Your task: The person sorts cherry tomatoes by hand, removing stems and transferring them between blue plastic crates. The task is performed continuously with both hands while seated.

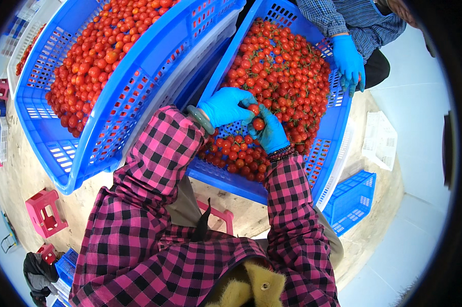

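Observation:
Over a blue plastic crate (pixel 231 193) of cherry tomatoes, my two hands meet in blue gloves with darkened fingertips. My left hand (pixel 225 107) pinches a red cherry tomato (pixel 253 109) between thumb and fingers. Just below it, my right hand (pixel 272 132) has another cherry tomato (pixel 258 124) in its curled fingers. Many tomatoes in the crate's large pile (pixel 288 76) carry green stems. A smaller heap of tomatoes (pixel 240 155) lies at the near end, below my hands. Part of the perforated crate floor shows between the two heaps.
At left, a second blue crate (pixel 77 165) full of tomatoes rests on stacked crates. Across from me, a person's gloved hand (pixel 348 61) hangs over the shared crate's far rim. An empty blue basket (pixel 352 201) and a white basket (pixel 380 140) are at right; a pink stool (pixel 47 215) stands left.

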